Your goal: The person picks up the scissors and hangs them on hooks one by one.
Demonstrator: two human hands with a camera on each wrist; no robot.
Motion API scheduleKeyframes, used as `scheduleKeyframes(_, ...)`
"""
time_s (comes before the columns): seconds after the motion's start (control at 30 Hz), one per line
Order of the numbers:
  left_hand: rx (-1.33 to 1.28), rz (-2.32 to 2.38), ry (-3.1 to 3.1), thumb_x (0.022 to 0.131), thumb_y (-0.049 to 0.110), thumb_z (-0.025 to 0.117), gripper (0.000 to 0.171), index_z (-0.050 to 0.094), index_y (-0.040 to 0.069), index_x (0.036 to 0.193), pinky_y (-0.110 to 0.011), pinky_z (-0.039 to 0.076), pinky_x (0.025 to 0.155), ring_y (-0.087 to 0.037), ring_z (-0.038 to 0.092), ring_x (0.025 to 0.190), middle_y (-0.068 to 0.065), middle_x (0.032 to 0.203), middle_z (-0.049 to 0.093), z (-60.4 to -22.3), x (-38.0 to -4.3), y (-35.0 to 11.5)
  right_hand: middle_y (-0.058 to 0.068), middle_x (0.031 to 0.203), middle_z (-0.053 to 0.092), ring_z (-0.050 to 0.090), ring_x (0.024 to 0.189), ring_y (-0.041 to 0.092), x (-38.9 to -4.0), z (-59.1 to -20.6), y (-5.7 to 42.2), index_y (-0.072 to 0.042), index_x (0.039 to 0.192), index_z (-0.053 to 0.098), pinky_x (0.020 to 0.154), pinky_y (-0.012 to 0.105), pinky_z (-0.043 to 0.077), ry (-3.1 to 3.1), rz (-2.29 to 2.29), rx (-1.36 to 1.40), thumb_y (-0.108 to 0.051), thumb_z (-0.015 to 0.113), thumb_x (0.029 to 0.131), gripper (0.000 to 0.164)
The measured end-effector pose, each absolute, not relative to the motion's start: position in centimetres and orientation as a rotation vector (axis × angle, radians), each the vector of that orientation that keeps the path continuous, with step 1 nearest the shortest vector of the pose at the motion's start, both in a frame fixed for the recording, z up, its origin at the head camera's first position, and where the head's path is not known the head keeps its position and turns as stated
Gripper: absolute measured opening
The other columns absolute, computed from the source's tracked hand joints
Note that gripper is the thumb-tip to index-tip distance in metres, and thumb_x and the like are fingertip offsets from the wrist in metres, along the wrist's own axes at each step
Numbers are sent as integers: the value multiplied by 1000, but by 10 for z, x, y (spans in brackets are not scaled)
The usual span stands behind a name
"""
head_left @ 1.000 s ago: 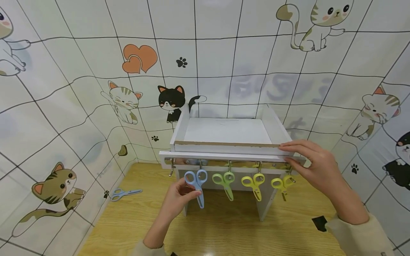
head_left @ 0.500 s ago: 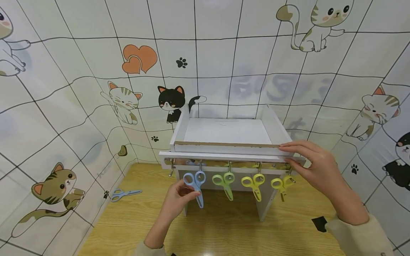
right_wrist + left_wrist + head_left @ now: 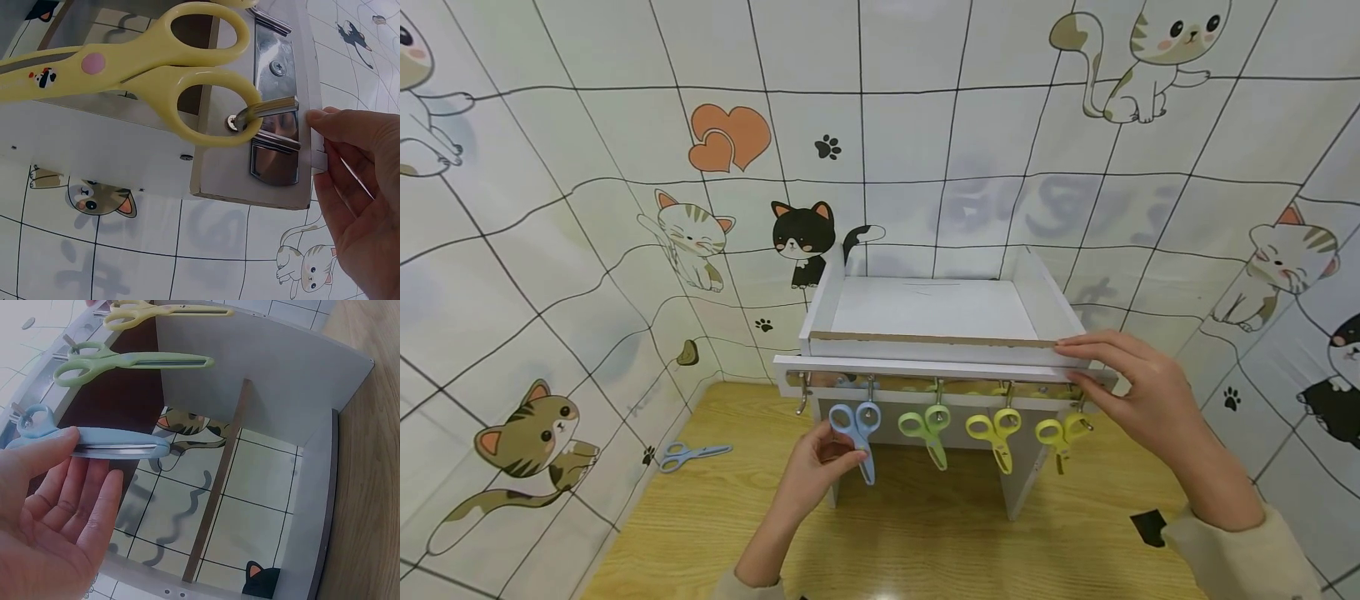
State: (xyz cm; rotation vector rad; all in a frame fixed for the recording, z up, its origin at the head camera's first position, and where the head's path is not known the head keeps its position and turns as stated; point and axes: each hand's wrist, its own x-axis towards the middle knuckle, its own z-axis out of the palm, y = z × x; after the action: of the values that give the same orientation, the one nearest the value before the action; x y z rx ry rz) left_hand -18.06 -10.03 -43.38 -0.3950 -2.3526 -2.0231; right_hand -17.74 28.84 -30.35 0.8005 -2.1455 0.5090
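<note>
My left hand (image 3: pixel 812 471) pinches a pair of blue scissors (image 3: pixel 119 439) by thumb and fingers. One handle ring of these scissors is at a metal hook on the front rail (image 3: pixel 925 364) of a small white shelf (image 3: pixel 940 304). My right hand (image 3: pixel 1142 387) holds the right end of the shelf, thumb at the rail and fingers over the upper edge. Along the rail hang green scissors (image 3: pixel 934 433), yellow scissors (image 3: pixel 999 435) and, nearest my right hand, another yellow pair (image 3: pixel 144 62) with a ring over its hook.
Another pair of blue scissors (image 3: pixel 709 452) lies on the wooden table (image 3: pixel 925 550), left of the shelf. The leftmost hook (image 3: pixel 803 393) bears nothing. A black patch (image 3: pixel 1148 527) lies near my right sleeve. Cat-printed wall covering (image 3: pixel 910 133) stands behind and on both sides.
The blue scissors in my left hand have shifted very slightly to the left. The rightmost yellow pair sways a little. My right hand stays on the shelf.
</note>
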Motion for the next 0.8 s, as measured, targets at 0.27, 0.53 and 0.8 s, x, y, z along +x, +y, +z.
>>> scheduleKeyframes(0.27,-495,-2017,-2350,90,3,71,22,60,-8,105,-20,58,80,0,66,85,-27,100,67,-440,-180,-106,6,108,73,44,119,-22,-177,-305,289,-11,111,75,99,-4,32,-2144,516,791,17,86,55,64)
scheduleKeyframes(0.53,-473,-2050,-2343,91,5,71,20,60,-8,102,-23,60,78,-2,68,84,-23,100,67,-445,-179,-111,6,109,73,45,119,-22,-177,-306,288,-11,111,75,98,-4,32,-2137,516,792,17,85,54,64)
scheduleKeyframes(0.8,-372,-2051,-2345,89,3,71,19,60,-7,101,-22,60,79,-4,68,86,-20,101,66,-450,-179,-124,6,111,73,46,120,-20,-178,-305,289,-11,113,75,98,-4,33,-2132,518,804,16,85,57,63)
